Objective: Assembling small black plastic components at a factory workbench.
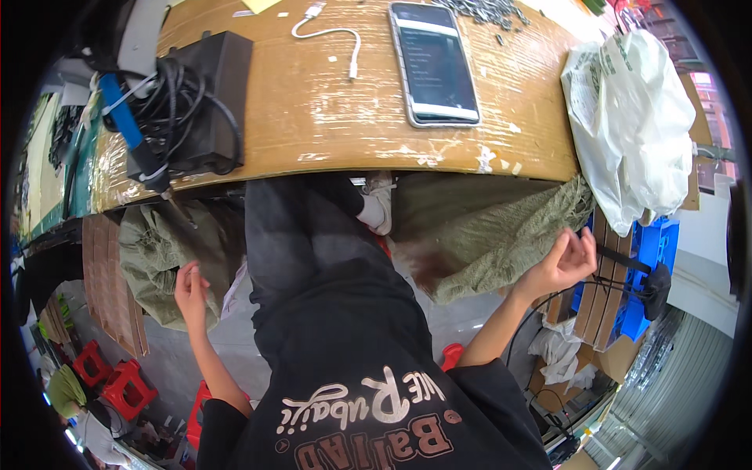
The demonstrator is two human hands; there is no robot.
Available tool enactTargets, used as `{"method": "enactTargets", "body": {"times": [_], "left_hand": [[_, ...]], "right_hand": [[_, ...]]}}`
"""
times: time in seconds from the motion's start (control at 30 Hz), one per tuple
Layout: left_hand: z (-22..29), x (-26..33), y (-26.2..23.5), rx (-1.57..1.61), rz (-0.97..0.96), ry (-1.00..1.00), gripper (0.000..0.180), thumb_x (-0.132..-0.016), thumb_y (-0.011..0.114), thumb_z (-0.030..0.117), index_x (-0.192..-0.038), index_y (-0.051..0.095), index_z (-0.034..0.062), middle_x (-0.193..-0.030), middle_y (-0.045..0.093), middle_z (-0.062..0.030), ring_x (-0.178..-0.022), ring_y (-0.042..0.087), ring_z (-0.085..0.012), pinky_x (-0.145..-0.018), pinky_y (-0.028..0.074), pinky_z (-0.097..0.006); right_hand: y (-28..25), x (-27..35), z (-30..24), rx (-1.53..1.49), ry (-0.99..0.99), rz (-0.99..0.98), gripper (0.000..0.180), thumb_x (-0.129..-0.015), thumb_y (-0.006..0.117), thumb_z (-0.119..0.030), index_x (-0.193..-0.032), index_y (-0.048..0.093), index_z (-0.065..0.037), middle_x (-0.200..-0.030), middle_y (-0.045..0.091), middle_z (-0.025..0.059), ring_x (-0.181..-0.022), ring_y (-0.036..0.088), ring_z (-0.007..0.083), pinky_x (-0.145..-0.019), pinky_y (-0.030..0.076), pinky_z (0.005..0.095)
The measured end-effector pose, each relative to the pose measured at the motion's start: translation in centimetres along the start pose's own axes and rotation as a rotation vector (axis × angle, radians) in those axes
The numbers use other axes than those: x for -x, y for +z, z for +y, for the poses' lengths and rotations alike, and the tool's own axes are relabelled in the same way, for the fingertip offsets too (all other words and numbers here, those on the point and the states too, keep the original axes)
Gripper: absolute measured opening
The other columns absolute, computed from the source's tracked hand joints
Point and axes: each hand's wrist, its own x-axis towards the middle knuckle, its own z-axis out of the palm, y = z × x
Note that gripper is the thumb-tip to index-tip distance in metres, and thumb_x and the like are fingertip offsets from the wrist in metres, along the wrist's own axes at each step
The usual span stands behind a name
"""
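Note:
My left hand (190,287) hangs below the table edge with its fingers loosely bent and apart, nothing seen in it. Beside it is an olive-green woven sack (153,270). On the other side my right hand (560,266) is raised with half-curled fingers and also looks bare. It is nearest to another green woven sack (501,258) and a white plastic bag (627,125). A phone (437,66) with a lit screen lies on the wooden table (313,133), with a short white cable (354,51) to its left.
A black box (227,94) with coiled black cords and a blue-handled soldering iron (121,113) occupies the table's left. Small grey metal parts (489,12) are heaped at the far edge. Blue crates (654,251) stand at right; red stools (129,388) are on the floor at left.

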Motion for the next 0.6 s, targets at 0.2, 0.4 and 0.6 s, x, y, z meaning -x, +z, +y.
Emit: {"method": "enactTargets", "body": {"times": [0.2, 0.4, 0.6], "left_hand": [[-6.0, -0.4, -5.4, 0.034, 0.297, -0.014, 0.02, -0.087, 0.049, 0.019, -0.097, 0.055, 0.004, -0.057, 0.048, 0.0001, -0.044, 0.035, -0.0035, -0.04, 0.027, -0.018], [-9.3, -0.1, -6.3, 0.066, 0.504, -0.108, 0.021, -0.084, 0.052, 0.021, -0.098, 0.055, 0.0046, -0.06, 0.051, -0.0002, -0.048, 0.042, -0.0052, -0.043, 0.033, -0.019], [-16.9, -4.4, -5.2, 0.036, 0.617, -0.201, 0.019, -0.076, 0.054, 0.014, -0.092, 0.057, 0.0032, -0.065, 0.057, -0.0086, -0.062, 0.056, -0.0172, -0.06, 0.044, -0.03]], "right_hand": [[7.9, -5.2, -3.5, -0.055, -0.056, -0.414, 0.021, -0.077, 0.057, -0.001, -0.097, 0.053, 0.0, -0.093, 0.056, 0.0083, -0.083, 0.053, 0.0146, -0.075, 0.043, 0.0254], [18.8, -14.0, 4.8, 0.256, -0.025, -0.784, 0.033, -0.078, 0.061, -0.023, -0.104, 0.055, -0.004, -0.091, 0.06, 0.0095, -0.077, 0.055, 0.0138, -0.063, 0.044, 0.0242], [20.7, -24.2, 16.6, 0.162, 0.2, -1.024, 0.024, -0.078, 0.061, -0.026, -0.098, 0.059, -0.012, -0.062, 0.046, -0.0072, -0.048, 0.035, 0.001, -0.04, 0.026, 0.0159]]}}
